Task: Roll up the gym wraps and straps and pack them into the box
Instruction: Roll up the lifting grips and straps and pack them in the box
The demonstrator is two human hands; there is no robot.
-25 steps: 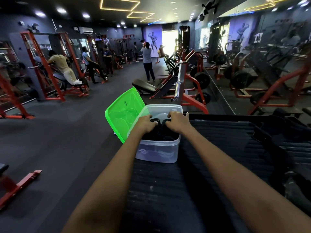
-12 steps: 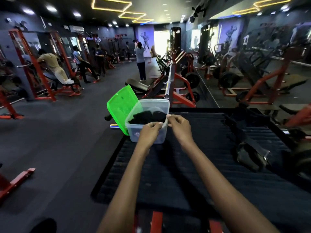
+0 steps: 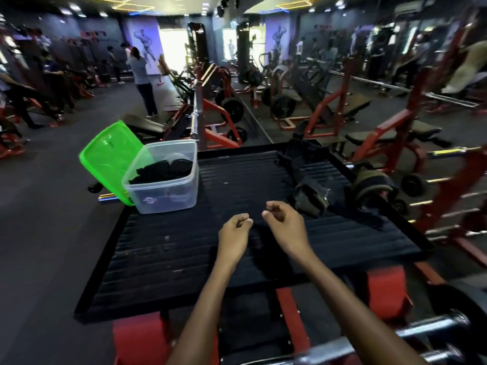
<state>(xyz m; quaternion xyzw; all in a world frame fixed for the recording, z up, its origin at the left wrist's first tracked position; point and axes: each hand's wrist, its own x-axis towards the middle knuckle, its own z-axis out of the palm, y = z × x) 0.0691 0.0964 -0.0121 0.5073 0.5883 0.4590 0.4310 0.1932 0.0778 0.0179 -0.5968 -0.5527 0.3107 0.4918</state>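
A clear plastic box (image 3: 168, 198) stands at the left back corner of a black ribbed platform (image 3: 210, 259), its green lid (image 3: 110, 162) hinged open to the left. Black rolled wraps (image 3: 164, 169) lie inside it. More dark wraps and straps (image 3: 311, 196) lie loose on the platform's right side, one with a metal buckle. My left hand (image 3: 233, 233) and my right hand (image 3: 283, 225) hover side by side over the middle of the platform, fingers loosely curled, holding nothing. The right hand is close to the loose straps.
Red machine frame (image 3: 387, 288) and a steel bar (image 3: 434, 327) lie under the platform's near edge. A barbell rack (image 3: 197, 114) stands behind the box. Weight plates (image 3: 369, 185) sit right of the platform. People stand at the far left and centre.
Both hands have left the box and drawn back toward me over the platform, empty. The view has pulled back and turned right, showing the loose straps.
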